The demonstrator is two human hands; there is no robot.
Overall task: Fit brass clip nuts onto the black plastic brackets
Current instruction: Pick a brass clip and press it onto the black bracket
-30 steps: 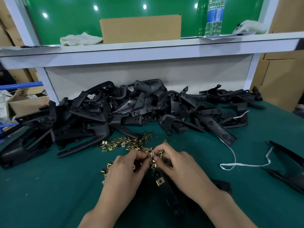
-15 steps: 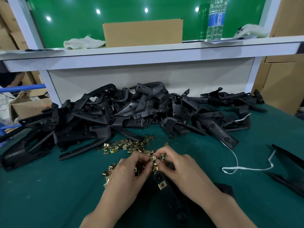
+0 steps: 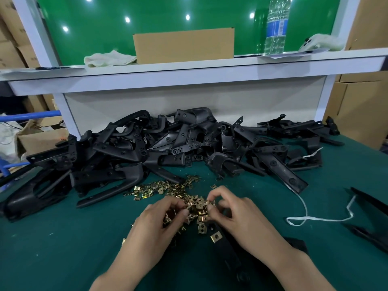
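Low in the centre of the frame, the left hand (image 3: 159, 223) and right hand (image 3: 237, 215) met over the loose brass clip nuts (image 3: 168, 189) on the green table (image 3: 63, 248), each with fingers curled and pinching nuts from the heap. A black bracket (image 3: 228, 248) lay under the right hand, carrying one fitted nut (image 3: 216, 236), while the bracket pile (image 3: 189, 148) stretched across mid-frame behind.

No legible text, blue bottle label (image 3: 276, 28) too blurred

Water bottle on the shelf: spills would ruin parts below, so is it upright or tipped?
Upright: the water bottle stands on its base on the shelf.
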